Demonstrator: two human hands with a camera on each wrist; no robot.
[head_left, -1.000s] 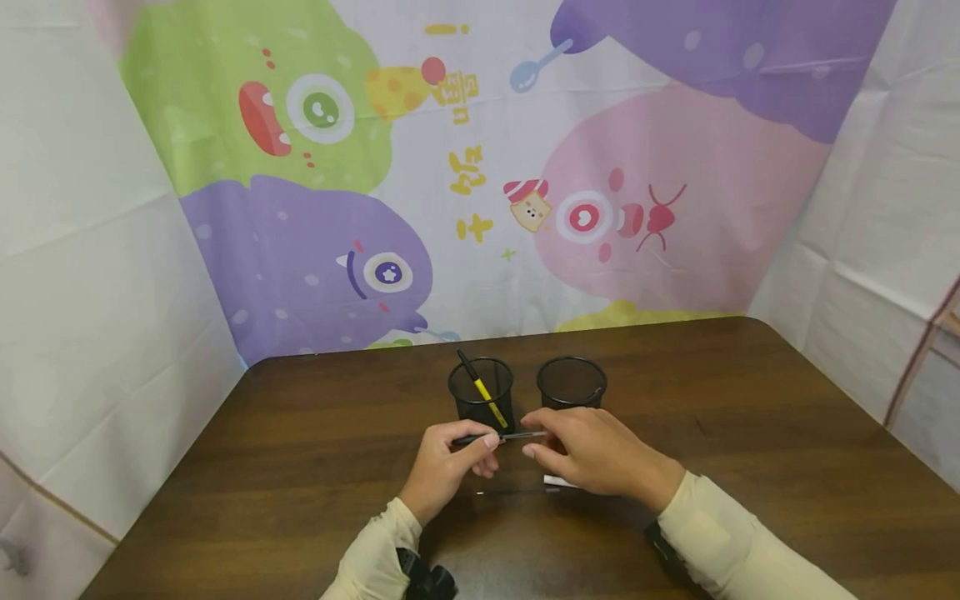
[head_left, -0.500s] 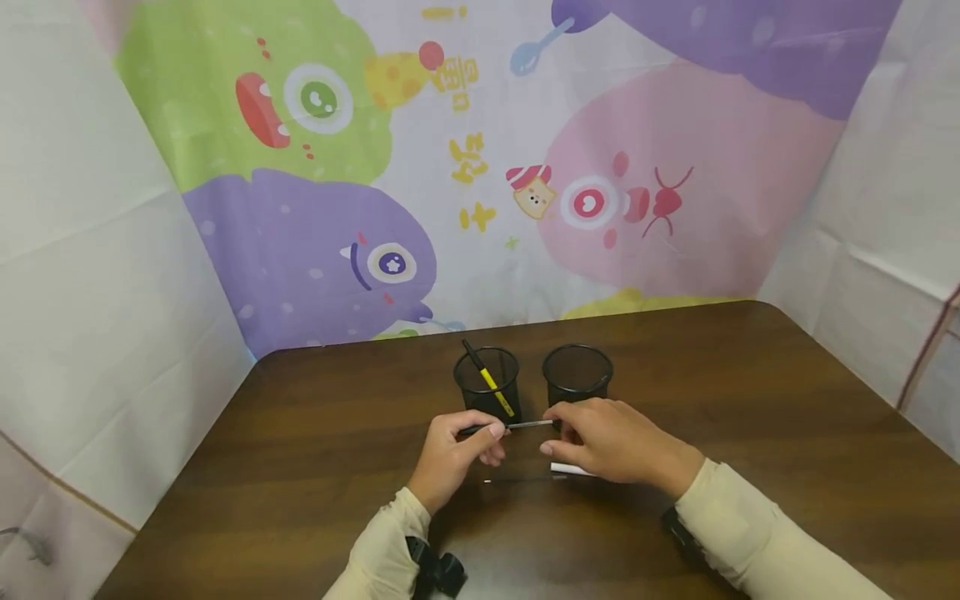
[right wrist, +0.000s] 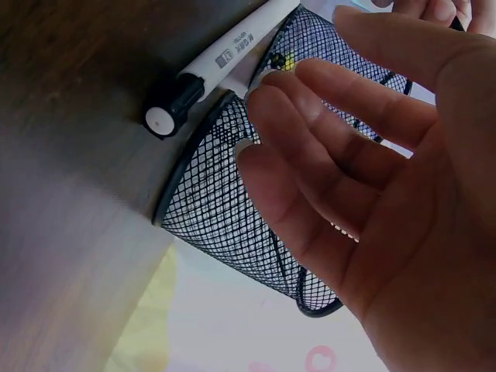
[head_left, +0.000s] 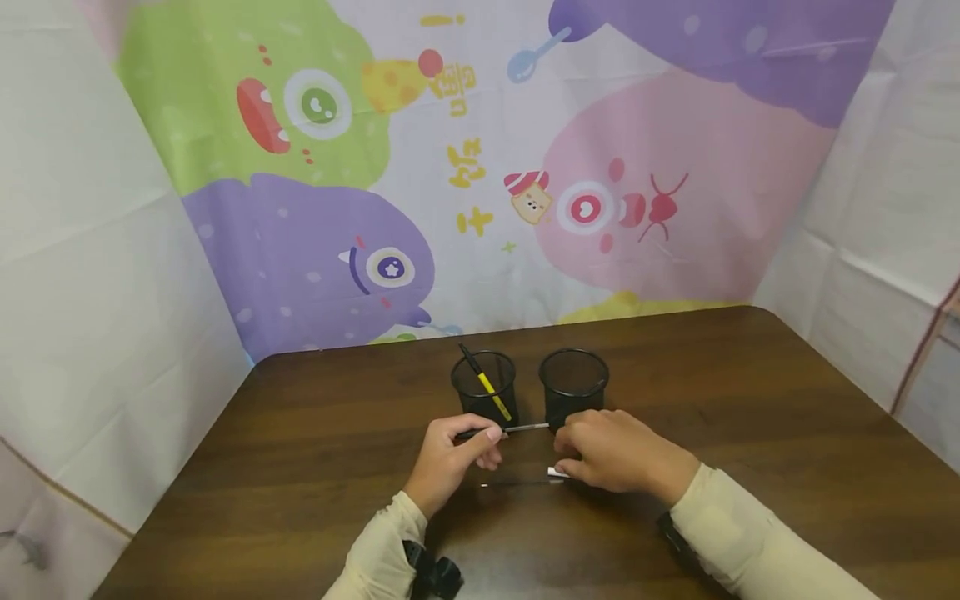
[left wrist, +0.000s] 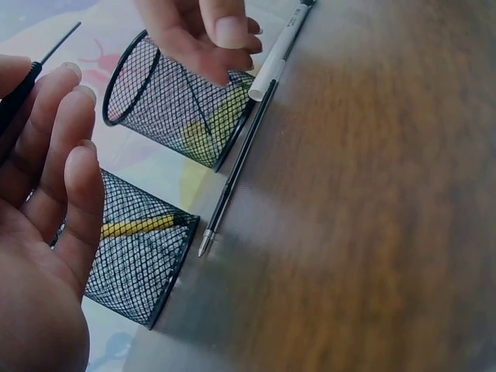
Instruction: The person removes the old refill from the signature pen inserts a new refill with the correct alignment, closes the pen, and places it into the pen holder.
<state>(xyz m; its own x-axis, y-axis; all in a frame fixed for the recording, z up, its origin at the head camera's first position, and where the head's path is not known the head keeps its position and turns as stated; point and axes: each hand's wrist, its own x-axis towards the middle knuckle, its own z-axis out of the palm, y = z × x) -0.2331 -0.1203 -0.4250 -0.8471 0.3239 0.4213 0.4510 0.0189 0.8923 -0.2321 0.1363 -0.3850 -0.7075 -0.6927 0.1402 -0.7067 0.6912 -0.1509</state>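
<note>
Over the worktop [head_left: 247, 483] we see the right hand [head_left: 618, 450], fingers loosely bent with the thumb apart, and the left hand [head_left: 450, 458]. Beyond stand two mesh pen cups [head_left: 573, 402]. The right wrist view shows lettering on a white marker [right wrist: 232, 50] that the head view mostly hides. A slim black pen [left wrist: 243, 155] lies near it. The left fingers pinch what looks like a screwdriver [head_left: 527, 427], its tip near the right fingers.

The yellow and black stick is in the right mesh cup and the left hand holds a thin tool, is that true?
Wrong cup: the yellow and black stick is in the left mesh cup, as the head view shows. The left hand does hold a thin tool.
</note>
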